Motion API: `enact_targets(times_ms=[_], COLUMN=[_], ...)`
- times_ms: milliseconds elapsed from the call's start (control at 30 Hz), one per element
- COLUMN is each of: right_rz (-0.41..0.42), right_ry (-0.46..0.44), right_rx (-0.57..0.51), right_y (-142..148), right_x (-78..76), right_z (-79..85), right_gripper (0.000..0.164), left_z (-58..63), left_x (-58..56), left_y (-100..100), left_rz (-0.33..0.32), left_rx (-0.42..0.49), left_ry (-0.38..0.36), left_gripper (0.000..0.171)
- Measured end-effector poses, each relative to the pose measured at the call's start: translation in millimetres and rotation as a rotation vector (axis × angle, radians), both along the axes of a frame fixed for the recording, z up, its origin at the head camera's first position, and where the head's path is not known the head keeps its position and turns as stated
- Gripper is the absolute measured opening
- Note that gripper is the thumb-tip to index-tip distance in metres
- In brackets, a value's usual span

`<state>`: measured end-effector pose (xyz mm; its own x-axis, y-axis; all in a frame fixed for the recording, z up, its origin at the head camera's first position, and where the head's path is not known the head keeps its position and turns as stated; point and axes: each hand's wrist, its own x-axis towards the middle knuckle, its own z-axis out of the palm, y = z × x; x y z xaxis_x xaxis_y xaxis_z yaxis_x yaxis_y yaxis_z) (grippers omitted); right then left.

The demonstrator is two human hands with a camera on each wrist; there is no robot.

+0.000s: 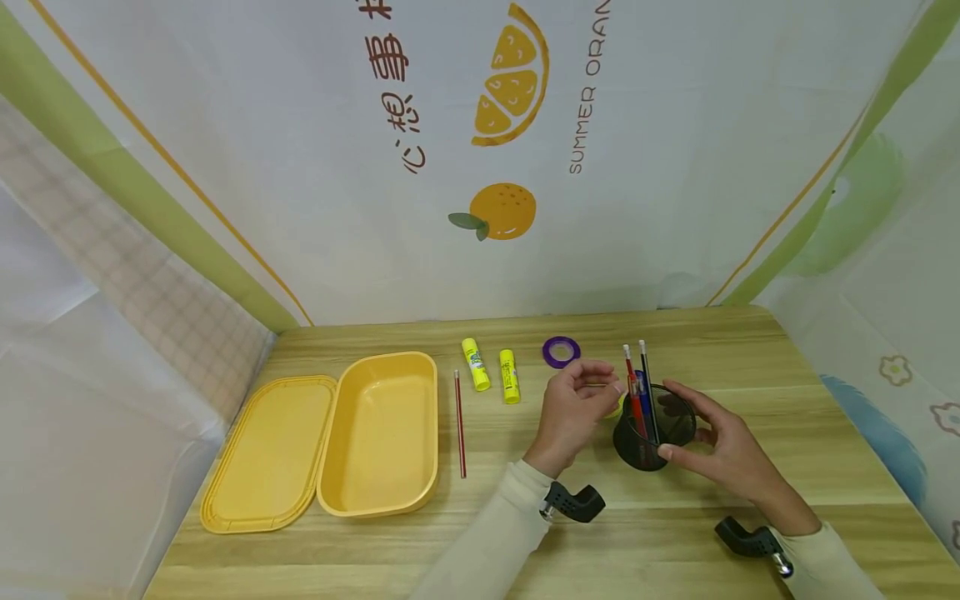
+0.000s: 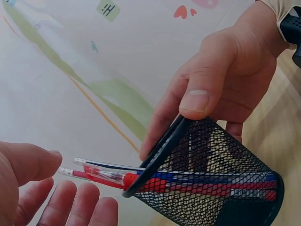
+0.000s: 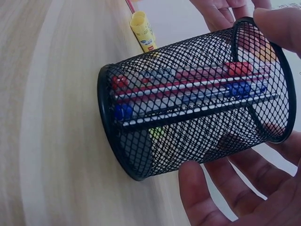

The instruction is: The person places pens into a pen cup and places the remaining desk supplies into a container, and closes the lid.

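Observation:
My right hand (image 1: 723, 446) grips a black mesh pen holder (image 3: 197, 136) near its rim, thumb on one side and fingers on the other. Inside the holder stand a red pen (image 1: 636, 404), a blue pen (image 1: 645, 396), a red pencil (image 1: 628, 358) and a dark pencil (image 1: 646, 362), leaning to the rim's left side. Just left of them is my left hand (image 1: 573, 412), fingers loosely bent. In the left wrist view its thumb and fingers (image 2: 56, 202) are spread apart with nothing between them, close to the white pencil ends. A yellow ring-like thing (image 1: 617, 408) is partly hidden behind this hand.
Two yellow glue sticks (image 1: 476, 364) (image 1: 509, 377) and a purple tape roll (image 1: 561, 352) lie toward the table's back. A red pencil (image 1: 461, 425) lies beside a yellow box (image 1: 431, 442), whose flat lid (image 1: 262, 454) is at its left. Curtain-like cloth (image 1: 637, 208) surrounds the table.

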<state>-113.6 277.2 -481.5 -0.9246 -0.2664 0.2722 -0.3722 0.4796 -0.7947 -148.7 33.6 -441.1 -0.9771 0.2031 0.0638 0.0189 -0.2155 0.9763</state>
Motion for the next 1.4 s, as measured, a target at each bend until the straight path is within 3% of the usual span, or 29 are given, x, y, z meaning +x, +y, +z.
enact_targets(times_ms=[333, 567, 967, 1400], right_rz=[0.003, -0.002, -0.004, 0.001], right_ry=[-0.003, -0.009, -0.017, -0.004], right_rx=[-0.002, 0.011, 0.014, 0.005], right_y=[0, 1, 0, 0], right_x=[0.6, 0.8, 1.5, 1.2], right_z=[0.8, 0.2, 1.7, 1.1], right_gripper=[0.088, 0.088, 0.087, 0.086], left_z=[5.7, 8.6, 3.7, -2.5], left_x=[-0.1, -1.4, -2.8, -4.4], left_y=[-14, -27, -45, -76], left_rz=[0.034, 0.091, 0.16, 0.28], left_rx=[-0.032, -0.027, -0.053, -0.174], left_ry=[0.024, 0.039, 0.029, 0.054], left_gripper=[0.025, 0.027, 0.029, 0.038])
